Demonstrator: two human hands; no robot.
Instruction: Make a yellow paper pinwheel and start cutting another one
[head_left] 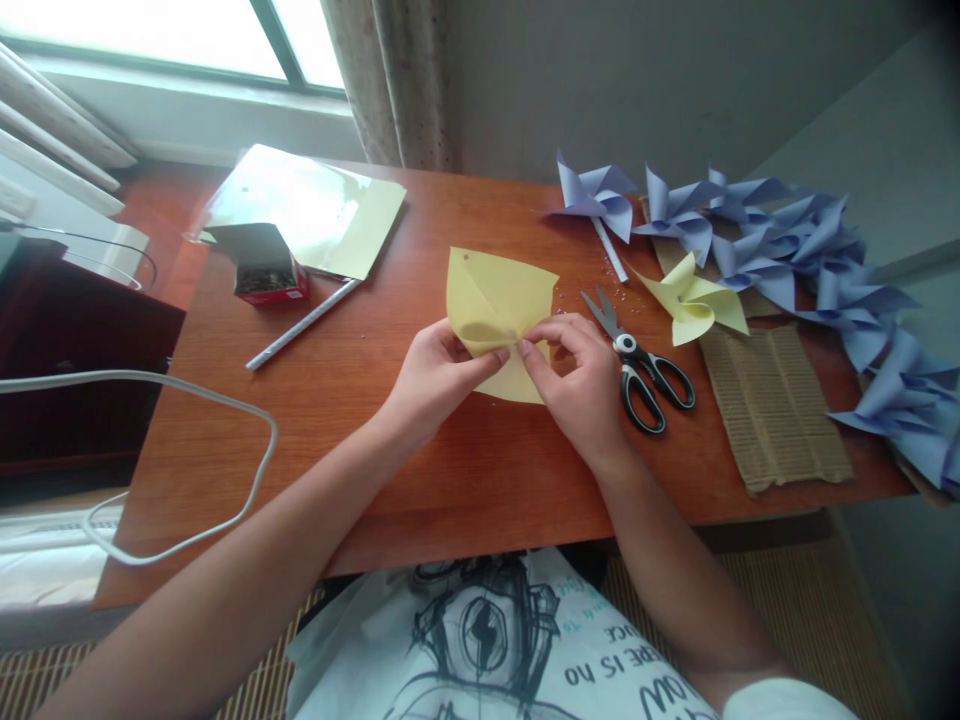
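I have both bare hands in view above the wooden table (480,490), each closed on the same piece of yellow paper (502,285), which is just left of the scissors (627,346). The left hand (435,365) pinches the curled-in part of the paper between thumb and fingers; the right hand (579,375), nearer the scissors, pinches close beside it. I see the scissors' blades slightly parted, pointing away from the body. Just right of the scissors is a yellow pinwheel (694,298), with bare corrugated cardboard (780,405) nearby and a cluster of blue-violet pinwheels (780,225) farther right. Beyond the scissors I make out a lone blue-violet pinwheel (596,190). Well left of the scissors are an open red box (281,294), a pale stick (300,326) and stacked sheets (367,230)
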